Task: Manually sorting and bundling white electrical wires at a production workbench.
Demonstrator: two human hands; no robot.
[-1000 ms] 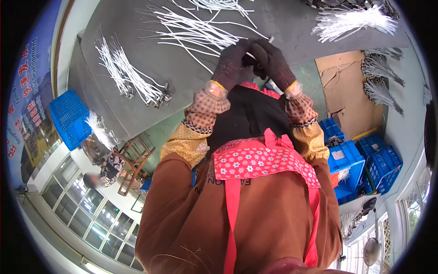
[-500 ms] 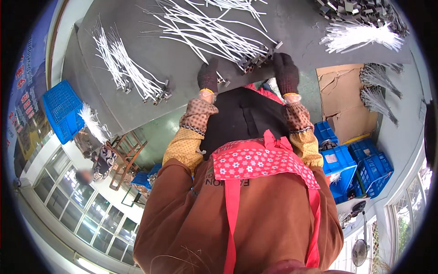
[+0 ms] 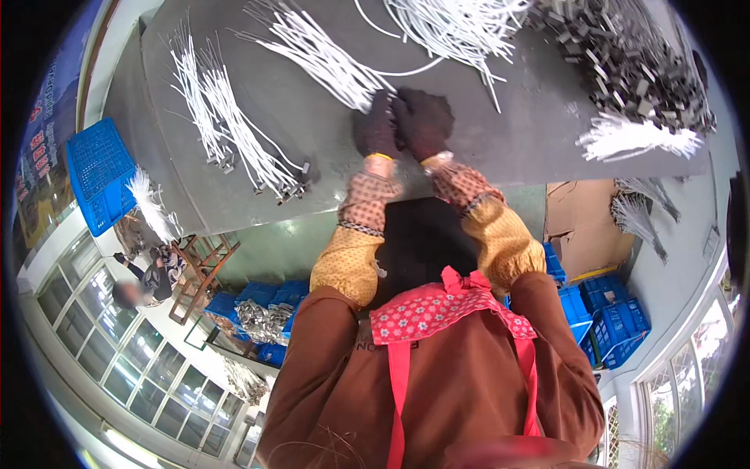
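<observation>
My two hands, in dark knitted gloves, are side by side on the near ends of a bundle of white wires (image 3: 328, 66) on the dark table. My left hand (image 3: 378, 131) is closed around the ends. My right hand (image 3: 424, 121) presses against it, fingers curled in toward the same ends; its fingertips are hidden. The wires fan away to the far left, with thin grey tips. Two similar bundles (image 3: 241, 133) with dark blocks at their near ends lie to the left. A larger loose pile of white wires (image 3: 461, 27) lies beyond my right hand.
Dark block-ended pieces (image 3: 629, 74) are heaped at the far right, beside a white wire bundle (image 3: 637, 139). A blue crate (image 3: 101, 176) stands left of the table (image 3: 516, 137). More blue crates (image 3: 621, 324) and cardboard (image 3: 587, 223) are at the right. A person (image 3: 144, 285) is in the left background.
My hands, apart at the table's near edge before, have come together farther in on the table. The spread wires before me are now gathered into a narrower bundle. My view has shifted.
</observation>
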